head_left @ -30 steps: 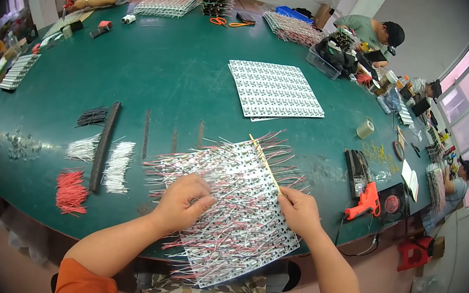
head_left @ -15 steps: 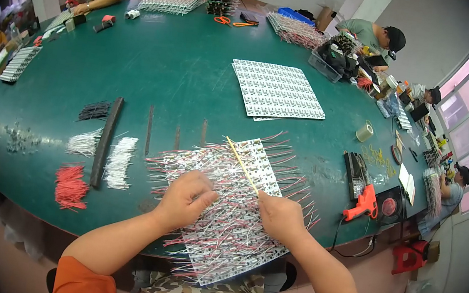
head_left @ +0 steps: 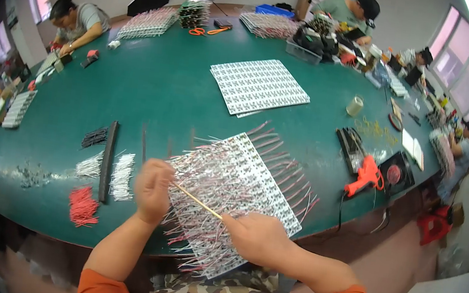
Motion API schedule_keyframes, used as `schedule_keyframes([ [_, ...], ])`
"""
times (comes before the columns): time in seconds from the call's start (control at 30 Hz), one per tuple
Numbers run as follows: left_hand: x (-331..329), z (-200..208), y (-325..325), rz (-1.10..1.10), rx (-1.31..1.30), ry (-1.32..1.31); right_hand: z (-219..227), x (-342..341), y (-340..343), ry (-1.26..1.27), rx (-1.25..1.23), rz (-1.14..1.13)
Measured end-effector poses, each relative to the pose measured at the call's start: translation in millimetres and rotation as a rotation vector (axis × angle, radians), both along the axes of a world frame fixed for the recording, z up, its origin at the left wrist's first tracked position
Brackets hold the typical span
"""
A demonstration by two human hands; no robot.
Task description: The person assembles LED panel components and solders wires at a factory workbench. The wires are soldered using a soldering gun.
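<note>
A thin wooden stick (head_left: pixel 197 201) is pinched in my right hand (head_left: pixel 258 237), over a white circuit board panel (head_left: pixel 256 164) covered with many thin red and white wires. The stick points up and left, and its far tip is beside my left hand (head_left: pixel 153 190). My left hand is raised at the panel's left edge, its fingers curled and blurred by motion; whether it grips anything does not show. Along the panel's right edge, wires (head_left: pixel 295 181) stick out in a row; elsewhere they lie in a dense tangle. The panel's near end reaches past the table edge toward my camouflage apron.
Left of the panel lie white wires (head_left: pixel 122 176), red wires (head_left: pixel 83 206), black wires (head_left: pixel 95 137) and a dark bar (head_left: pixel 107 162). Ahead are stacked bare panels (head_left: pixel 260 87). To the right are a red glue gun (head_left: pixel 367 177) and a spool (head_left: pixel 355 106). Several people work around the table.
My right hand has moved left and toward me, swinging the stick's tip to the left. My left hand has moved left and up, off the middle of the wires. The view has shifted.
</note>
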State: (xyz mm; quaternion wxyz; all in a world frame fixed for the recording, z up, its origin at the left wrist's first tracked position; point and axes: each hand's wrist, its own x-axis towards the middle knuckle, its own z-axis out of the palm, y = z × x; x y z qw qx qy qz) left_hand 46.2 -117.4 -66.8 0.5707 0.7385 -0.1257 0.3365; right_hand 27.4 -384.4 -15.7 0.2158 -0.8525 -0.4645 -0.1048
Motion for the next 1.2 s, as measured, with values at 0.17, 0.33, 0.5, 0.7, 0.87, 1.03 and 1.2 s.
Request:
schedule_keyframes([
  [0.17,5,42,14,0.145,0.103,-0.109,1,-10,-110,-0.26,0.196,-0.439],
  [0.33,50,69,-50,-0.096,0.611,0.167,-33,36,-174,-0.166,0.173,-0.774],
  [0.5,56,62,-118,-0.228,1.133,0.256,-24,54,-143,-0.386,0.127,-0.825],
  [0.7,85,36,-98,-0.106,1.55,0.691,-49,16,-78,-0.068,0.069,-0.362],
  [0.87,92,11,-63,-0.092,1.447,0.651,-57,13,-25,0.127,-0.101,-0.288],
  [1.03,91,-2,-52,-0.097,1.364,0.534,-53,-3,19,0.173,-0.176,-0.227],
  [1.2,92,0,-49,-0.177,1.311,0.54,-53,-20,64,0.224,-0.175,-0.201],
])
